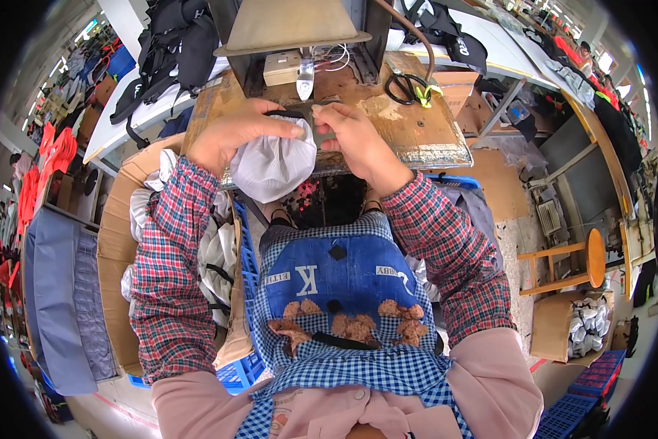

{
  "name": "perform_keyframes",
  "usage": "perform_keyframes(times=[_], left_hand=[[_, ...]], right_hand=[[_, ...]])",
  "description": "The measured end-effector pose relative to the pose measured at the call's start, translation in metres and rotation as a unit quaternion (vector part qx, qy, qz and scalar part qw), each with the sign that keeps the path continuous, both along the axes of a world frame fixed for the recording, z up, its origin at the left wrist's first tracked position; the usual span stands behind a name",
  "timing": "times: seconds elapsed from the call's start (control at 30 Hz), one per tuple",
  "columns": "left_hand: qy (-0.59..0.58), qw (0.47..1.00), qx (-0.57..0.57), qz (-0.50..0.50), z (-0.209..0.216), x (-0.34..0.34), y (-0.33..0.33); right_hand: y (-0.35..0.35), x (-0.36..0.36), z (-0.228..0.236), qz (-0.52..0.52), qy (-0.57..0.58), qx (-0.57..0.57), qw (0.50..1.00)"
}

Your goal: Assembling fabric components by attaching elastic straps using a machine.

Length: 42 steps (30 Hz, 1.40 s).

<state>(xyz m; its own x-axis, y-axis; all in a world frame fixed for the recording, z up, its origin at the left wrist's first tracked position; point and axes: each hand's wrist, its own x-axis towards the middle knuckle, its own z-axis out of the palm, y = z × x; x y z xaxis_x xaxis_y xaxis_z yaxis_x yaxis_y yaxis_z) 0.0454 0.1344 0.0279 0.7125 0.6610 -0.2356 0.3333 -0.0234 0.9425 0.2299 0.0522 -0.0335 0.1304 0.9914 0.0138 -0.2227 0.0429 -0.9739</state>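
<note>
At the front edge of a worn wooden worktable [387, 124], my left hand [252, 128] grips a white gathered cloth piece [274, 168], rounded like a small bag or cap. A black strip [285, 114] runs along its top edge. The cloth hangs over the table's edge. Just right of it, my right hand [347, 132] is closed in a pinch close to the cloth's upper edge; what sits between those fingertips is too small to make out. Right above both hands, the metal tip [304, 86] of a bench machine [292, 25] points down.
Black-handled scissors [406, 89] lie at the table's right. To the left, a cardboard box [117, 219] holds white cloth pieces beside a blue plastic crate [248, 271]. Black bags [175, 44] pile on the white table behind. A wooden stool [592, 257] stands at right.
</note>
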Motion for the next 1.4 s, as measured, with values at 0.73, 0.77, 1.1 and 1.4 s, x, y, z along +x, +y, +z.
perform_keyframes(times=[0.73, 0.77, 1.1, 1.4], left_hand=[[-0.060, 0.997, -0.030, 0.025, 0.006, 0.001, -0.002], [-0.052, 0.998, -0.022, 0.027, 0.008, 0.001, -0.011], [-0.042, 0.953, 0.299, -0.029, -0.016, 0.039, -0.155], [0.155, 0.898, 0.382, -0.153, -0.113, 0.036, -0.149]], right_hand=[[-0.006, 0.007, 0.018, -0.051, 0.058, 0.027, 0.997], [-0.015, 0.008, 0.018, -0.005, 0.042, 0.039, 0.998], [-0.190, 0.060, -0.024, -0.208, -0.255, 0.204, 0.922], [-0.246, 0.215, -0.161, -0.565, -0.153, 0.156, 0.796]])
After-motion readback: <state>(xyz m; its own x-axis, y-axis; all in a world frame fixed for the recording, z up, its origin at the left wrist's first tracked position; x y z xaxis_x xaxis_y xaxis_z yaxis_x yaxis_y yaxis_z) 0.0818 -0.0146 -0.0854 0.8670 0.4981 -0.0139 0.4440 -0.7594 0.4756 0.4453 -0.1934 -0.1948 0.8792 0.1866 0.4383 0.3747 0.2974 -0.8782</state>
